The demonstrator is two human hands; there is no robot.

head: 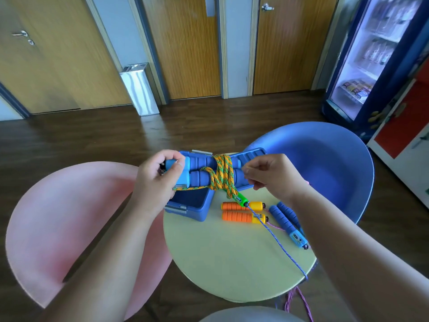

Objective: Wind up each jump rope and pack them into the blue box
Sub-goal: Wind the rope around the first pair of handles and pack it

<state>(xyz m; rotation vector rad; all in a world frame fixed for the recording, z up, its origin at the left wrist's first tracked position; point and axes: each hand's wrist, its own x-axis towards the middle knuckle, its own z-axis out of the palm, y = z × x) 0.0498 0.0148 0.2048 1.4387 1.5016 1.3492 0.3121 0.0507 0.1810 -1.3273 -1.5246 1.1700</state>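
My left hand point(160, 180) grips the ends of two blue foam jump rope handles point(199, 170), held side by side above the open blue box point(190, 203). An orange-and-green rope point(222, 175) is wound around the middle of the handles. My right hand point(274, 175) pinches the rope at the handles' right end. On the round table point(232, 259) lie an orange-and-yellow handle pair point(241, 211) and another blue handle pair point(287, 219). A green handle point(242, 199) lies by the orange pair, and a blue cord point(278, 245) runs from it over the table edge.
The box lid point(253, 154) stands open behind the handles. A pink chair point(69, 217) is to the left, a blue chair point(325, 163) to the right. A pink-purple rope point(299, 300) hangs off the table's near edge. Doors, a metal bin and a drinks fridge stand beyond.
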